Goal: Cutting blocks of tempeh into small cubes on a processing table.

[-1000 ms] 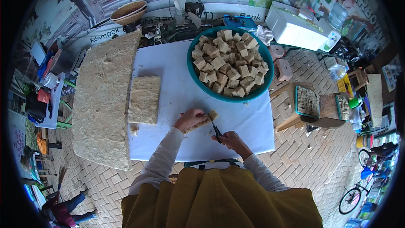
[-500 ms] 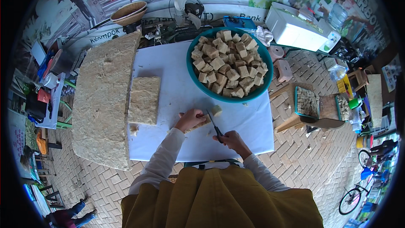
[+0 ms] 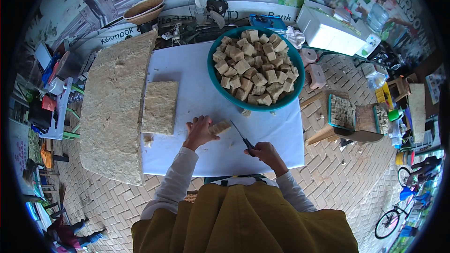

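My left hand (image 3: pixel 200 131) is closed on a short strip of beige fibrous material (image 3: pixel 219 127) over the white-covered table (image 3: pixel 185 77). My right hand (image 3: pixel 262 152) grips a black-handled cutting tool (image 3: pixel 244 140), its slim blade pointing up-left toward the strip's end. A wide teal tub (image 3: pixel 216 89) heaped with beige cubes (image 3: pixel 258 78) stands behind my hands, with a small loose piece (image 3: pixel 246 112) at its front edge. A square beige slab (image 3: pixel 159 107) lies left of my left hand, alongside a much larger slab (image 3: pixel 110 112).
A fan (image 3: pixel 208 7), baskets (image 3: pixel 143 11) and a white box (image 3: pixel 328 28) are along the back. A wooden chair (image 3: pixel 342 136) holding trays of cubes (image 3: pixel 341 112) stands at right, a side table (image 3: pixel 63 124) at left. A person (image 3: pixel 70 234) is at lower left; a bicycle (image 3: pixel 389 220) is at right.
My left hand has shifted left and up, with fingers higher on the turned strip. The tool has moved slightly right. The small cut piece now sits farther back, by the tub.
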`<action>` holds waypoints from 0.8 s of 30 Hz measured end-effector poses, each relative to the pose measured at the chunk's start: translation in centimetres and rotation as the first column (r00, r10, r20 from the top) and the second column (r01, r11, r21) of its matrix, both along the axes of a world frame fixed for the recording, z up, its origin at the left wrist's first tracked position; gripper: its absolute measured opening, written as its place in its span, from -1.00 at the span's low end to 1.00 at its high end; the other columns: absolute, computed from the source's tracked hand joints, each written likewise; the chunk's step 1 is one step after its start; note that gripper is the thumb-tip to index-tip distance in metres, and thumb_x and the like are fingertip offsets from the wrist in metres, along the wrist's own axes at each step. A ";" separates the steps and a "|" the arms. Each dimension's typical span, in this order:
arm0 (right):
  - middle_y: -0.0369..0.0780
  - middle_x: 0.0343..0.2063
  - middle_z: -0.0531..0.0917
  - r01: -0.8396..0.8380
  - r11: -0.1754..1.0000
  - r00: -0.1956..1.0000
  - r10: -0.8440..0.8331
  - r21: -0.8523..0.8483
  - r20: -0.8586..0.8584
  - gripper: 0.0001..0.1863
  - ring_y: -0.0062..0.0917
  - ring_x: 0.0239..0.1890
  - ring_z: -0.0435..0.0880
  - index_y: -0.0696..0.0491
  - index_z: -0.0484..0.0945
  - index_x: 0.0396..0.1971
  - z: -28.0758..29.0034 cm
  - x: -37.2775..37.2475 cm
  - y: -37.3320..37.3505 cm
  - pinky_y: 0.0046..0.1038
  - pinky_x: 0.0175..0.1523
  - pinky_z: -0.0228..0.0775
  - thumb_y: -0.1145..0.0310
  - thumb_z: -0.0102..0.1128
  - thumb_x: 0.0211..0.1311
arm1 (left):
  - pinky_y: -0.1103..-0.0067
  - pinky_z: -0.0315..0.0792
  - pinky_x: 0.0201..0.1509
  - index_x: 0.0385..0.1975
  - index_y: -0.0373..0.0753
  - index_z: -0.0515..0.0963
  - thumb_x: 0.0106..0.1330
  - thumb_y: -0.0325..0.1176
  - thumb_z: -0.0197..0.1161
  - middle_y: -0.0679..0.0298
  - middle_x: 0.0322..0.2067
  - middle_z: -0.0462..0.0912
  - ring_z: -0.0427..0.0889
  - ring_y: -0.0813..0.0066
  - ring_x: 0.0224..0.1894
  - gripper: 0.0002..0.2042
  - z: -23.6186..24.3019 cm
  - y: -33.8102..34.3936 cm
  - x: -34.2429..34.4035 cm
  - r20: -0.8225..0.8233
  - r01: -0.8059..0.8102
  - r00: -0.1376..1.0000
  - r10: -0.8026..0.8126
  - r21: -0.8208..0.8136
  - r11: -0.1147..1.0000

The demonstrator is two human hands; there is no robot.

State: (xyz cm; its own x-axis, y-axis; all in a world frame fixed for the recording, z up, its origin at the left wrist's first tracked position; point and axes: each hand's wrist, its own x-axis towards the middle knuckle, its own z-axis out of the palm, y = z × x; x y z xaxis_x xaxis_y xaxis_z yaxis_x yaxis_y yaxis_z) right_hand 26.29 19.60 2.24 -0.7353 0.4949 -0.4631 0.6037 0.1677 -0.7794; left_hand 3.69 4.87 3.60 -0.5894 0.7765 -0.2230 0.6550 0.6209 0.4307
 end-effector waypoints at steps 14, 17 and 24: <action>-0.26 -0.66 0.43 -0.128 0.944 0.967 0.187 -0.305 0.175 -0.21 -0.58 -0.61 0.46 0.18 0.40 -0.56 2.2 0.7 -1.8 -0.58 -0.53 0.30 -0.41 0.17 -0.24 | 0.41 0.38 -0.28 -0.35 -0.28 0.43 -0.21 -0.42 0.42 0.15 -0.38 0.47 0.50 0.18 -0.34 -0.61 -2.1 -1.3 0.5 0.057 -0.033 0.998 0.007 0.464 0.885; -0.29 -0.67 0.39 -0.132 0.930 0.971 0.191 -0.343 0.142 -0.22 -0.58 -0.64 0.44 0.18 0.39 -0.53 1.8 0.5 -2.0 -0.59 -0.52 0.30 -0.39 0.19 -0.23 | 0.44 0.41 -0.30 -0.36 -0.28 0.42 -0.21 -0.45 0.42 0.14 -0.39 0.47 0.50 0.17 -0.35 -0.62 -1.1 -0.9 1.1 0.108 -0.011 0.993 -0.043 0.454 0.891; -0.30 -0.62 0.41 -0.112 0.861 0.991 0.130 -0.495 0.002 -0.31 -0.61 -0.54 0.43 0.16 0.40 -0.50 0.7 0.4 -1.6 -0.61 -0.42 0.31 -0.28 0.23 -0.15 | 0.35 0.43 -0.22 -0.31 -0.25 0.42 -0.22 -0.49 0.40 0.14 -0.38 0.46 0.48 0.13 -0.29 -0.60 -0.2 -0.3 3.3 0.013 0.118 0.990 -0.138 0.442 0.889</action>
State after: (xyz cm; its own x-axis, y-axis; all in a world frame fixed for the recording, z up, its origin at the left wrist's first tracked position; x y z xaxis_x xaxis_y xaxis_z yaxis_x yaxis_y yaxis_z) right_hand 26.69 18.02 2.90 -0.7537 0.1034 -0.6490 0.6315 -0.1595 -0.7588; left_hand 6.96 4.52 3.43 -0.4759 0.8690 0.1355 0.6906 0.2738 0.6694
